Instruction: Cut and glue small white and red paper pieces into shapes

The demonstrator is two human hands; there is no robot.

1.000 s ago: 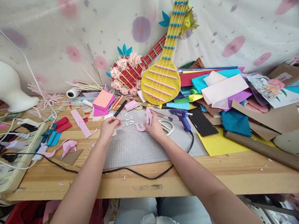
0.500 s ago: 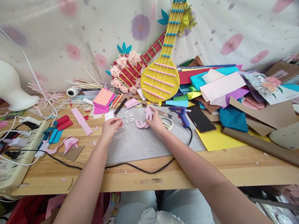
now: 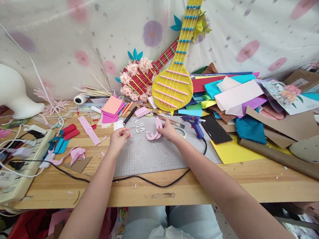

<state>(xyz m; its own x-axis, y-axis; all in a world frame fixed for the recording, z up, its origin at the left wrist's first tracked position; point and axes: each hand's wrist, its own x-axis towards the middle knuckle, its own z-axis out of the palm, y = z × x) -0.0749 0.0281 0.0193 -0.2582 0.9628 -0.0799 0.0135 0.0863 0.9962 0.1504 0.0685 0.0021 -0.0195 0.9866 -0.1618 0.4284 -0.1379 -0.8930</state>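
Over the grey cutting mat [image 3: 151, 159], my left hand [image 3: 119, 139] is closed in a pinch at the fingertips. A thin line seems to run from those fingertips toward small white pieces [image 3: 140, 125] scattered on the mat, but what is pinched is too fine to name. My right hand [image 3: 169, 130] grips a curved pink strip piece [image 3: 158, 129], its scalloped lower end hanging toward the mat. Close beyond that hand lie a metal-bladed tool [image 3: 178, 124] and white-handled scissors [image 3: 182, 132], partly hidden by the wrist.
A blue glue gun [image 3: 194, 124] and a black phone [image 3: 216, 129] lie to the right. Its black cord [image 3: 163, 186] crosses the table front. Paper and felt sheets [image 3: 239, 96] pile up at right. Yellow [image 3: 172, 86] and red [image 3: 141, 81] instrument-shaped crafts lean at the back. A power strip [image 3: 27, 167] stands left.
The view has shifted slightly, so most things sit a little lower and further right. Both hands keep their closed grips, and the pink piece has turned slightly in my right hand.
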